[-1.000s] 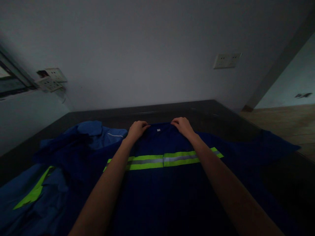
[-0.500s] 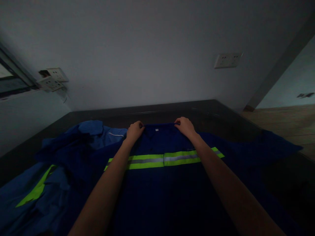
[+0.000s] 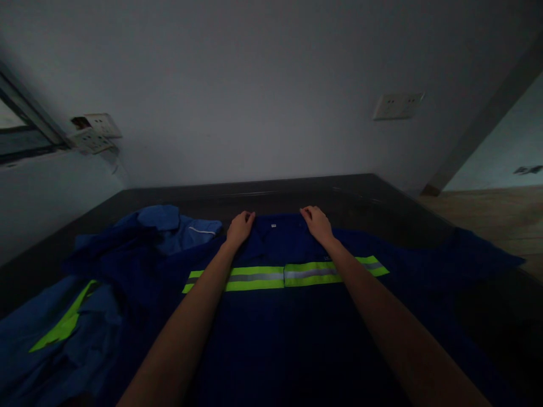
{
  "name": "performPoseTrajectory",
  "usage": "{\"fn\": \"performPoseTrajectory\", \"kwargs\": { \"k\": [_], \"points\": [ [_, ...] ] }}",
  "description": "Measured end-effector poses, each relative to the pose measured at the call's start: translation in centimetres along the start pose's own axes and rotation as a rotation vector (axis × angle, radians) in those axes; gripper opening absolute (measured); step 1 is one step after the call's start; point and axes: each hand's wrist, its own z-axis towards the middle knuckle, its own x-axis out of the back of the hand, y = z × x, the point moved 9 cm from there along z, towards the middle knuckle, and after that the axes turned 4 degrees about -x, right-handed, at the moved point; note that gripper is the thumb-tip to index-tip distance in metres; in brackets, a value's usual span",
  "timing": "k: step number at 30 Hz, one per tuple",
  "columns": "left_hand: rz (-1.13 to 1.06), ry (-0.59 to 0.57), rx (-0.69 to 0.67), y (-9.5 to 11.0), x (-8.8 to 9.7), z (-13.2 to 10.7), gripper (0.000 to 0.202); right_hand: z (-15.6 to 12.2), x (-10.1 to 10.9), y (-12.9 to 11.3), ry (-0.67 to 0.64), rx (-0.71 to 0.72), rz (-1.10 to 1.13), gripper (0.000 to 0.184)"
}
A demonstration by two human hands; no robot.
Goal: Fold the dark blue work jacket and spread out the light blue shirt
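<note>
A dark blue work jacket lies spread front up, with a yellow-green and silver reflective band across its chest. A small white label shows inside its collar. At the collar's left end, my left hand is closed with its fingertips on the cloth. My right hand pinches the other end of the collar. One sleeve stretches out to the right; the left one is bunched over a lighter blue garment with a yellow-green strip.
The dark table stands against a grey wall. Wall sockets are on the right, and more sockets hang at the left by a window frame. Wooden floor shows beyond the table's right side.
My left hand has shifted slightly right along the collar, and the collar flaps now lie flatter and folded outward. My right hand stays near its end. The view has moved a little.
</note>
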Motion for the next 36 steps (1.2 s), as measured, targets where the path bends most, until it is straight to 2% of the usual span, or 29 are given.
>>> {"fn": "performPoseTrajectory", "kwargs": {
  "k": [4, 7, 11, 15, 20, 26, 30, 36],
  "points": [
    [-0.001, -0.078, 0.008, -1.5, 1.2, 1.1, 0.036, 1.1, 0.6, 0.0, -0.026, 0.027, 0.032, 0.031],
    [0.010, -0.175, -0.013, -1.9, 1.3, 0.9, 0.029, 1.8, 0.6, 0.2, -0.118, 0.051, 0.049, 0.031],
    [0.019, -0.261, -0.088, -0.8, 0.4, 0.2, 0.027, 2.0, 0.0, 1.2, -0.268, 0.052, 0.051, 0.025],
    [0.038, -0.239, -0.152, 0.4, 0.0, -0.1, 0.023, 1.5, -0.7, 1.6, -0.319, 0.043, 0.040, 0.021],
    [0.045, -0.150, -0.194, 0.9, 0.0, -0.3, 0.024, 1.0, -1.4, 1.0, -0.279, 0.022, -0.013, 0.019],
    [0.108, -0.091, -0.163, 1.2, -0.9, -1.2, 0.027, 0.2, -1.2, 1.3, -0.153, -0.057, -0.148, 0.024],
    [0.152, -0.063, -0.163, 1.4, -1.3, -1.8, 0.029, -0.7, -1.2, 0.6, -0.082, -0.061, -0.267, 0.028],
    [0.169, 0.024, -0.208, 2.1, -0.1, -2.2, 0.035, -1.7, -1.0, -1.1, 0.021, 0.010, -0.398, 0.025]
  ]
}}
